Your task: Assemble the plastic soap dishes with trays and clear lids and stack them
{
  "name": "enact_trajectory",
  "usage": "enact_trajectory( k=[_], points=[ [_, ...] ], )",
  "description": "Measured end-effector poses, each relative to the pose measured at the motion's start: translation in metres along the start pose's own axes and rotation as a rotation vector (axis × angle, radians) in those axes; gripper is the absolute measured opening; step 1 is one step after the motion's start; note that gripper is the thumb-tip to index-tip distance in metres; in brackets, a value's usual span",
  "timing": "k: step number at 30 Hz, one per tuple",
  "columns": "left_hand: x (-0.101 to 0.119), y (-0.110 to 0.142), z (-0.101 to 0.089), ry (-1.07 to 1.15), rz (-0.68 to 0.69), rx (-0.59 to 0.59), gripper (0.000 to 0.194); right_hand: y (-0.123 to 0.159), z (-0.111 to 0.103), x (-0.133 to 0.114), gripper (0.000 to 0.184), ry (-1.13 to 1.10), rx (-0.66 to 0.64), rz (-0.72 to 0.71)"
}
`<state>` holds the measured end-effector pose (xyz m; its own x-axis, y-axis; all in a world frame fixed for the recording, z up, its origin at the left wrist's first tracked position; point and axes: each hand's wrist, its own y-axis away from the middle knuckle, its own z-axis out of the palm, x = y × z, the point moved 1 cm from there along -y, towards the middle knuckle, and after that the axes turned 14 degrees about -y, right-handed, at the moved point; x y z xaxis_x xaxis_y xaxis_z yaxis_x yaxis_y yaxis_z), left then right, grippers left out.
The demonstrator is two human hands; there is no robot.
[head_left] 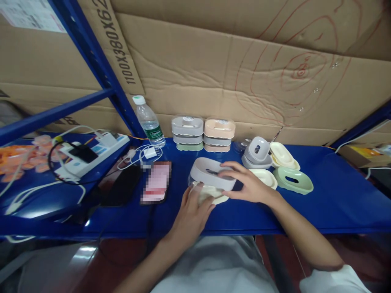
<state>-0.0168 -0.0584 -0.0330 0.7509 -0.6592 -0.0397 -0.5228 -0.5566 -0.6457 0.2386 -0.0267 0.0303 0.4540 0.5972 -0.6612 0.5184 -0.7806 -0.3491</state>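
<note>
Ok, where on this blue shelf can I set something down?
The widest bare patch of the blue shelf lies right of the green dish; a narrower strip runs between that dish and the front edge. It's crowded on the left, with power strip, bottle and phone, and beyond the right hand, where other dishes bunch up.
</note>
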Motion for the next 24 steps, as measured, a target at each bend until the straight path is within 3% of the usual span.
enact_trajectory(
  k=[3,6,8,13,21,24],
  points=[
    [0.000,0.002,0.000,-0.001,0.025,-0.016,0.024,-0.001,0.011,0.005,0.052,-0.011,0.012,-0.040],
    [0.001,0.003,0.002,-0.012,0.097,-0.045,0.016,-0.002,0.016,0.010,0.033,-0.018,0.123,-0.109],
    [0.001,0.002,0.004,-0.005,0.147,-0.090,0.014,0.000,0.013,0.011,0.031,0.039,0.217,-0.143],
    [0.001,0.001,0.008,0.037,0.214,-0.156,0.014,0.007,-0.007,0.007,0.040,0.247,0.313,-0.139],
    [-0.001,0.001,0.011,0.077,0.213,-0.222,0.013,0.015,-0.027,0.003,0.042,0.322,0.357,-0.122],
    [-0.002,0.002,0.012,0.107,0.194,-0.222,0.012,0.039,-0.063,0.006,0.037,0.489,0.638,-0.064]
  ],
)
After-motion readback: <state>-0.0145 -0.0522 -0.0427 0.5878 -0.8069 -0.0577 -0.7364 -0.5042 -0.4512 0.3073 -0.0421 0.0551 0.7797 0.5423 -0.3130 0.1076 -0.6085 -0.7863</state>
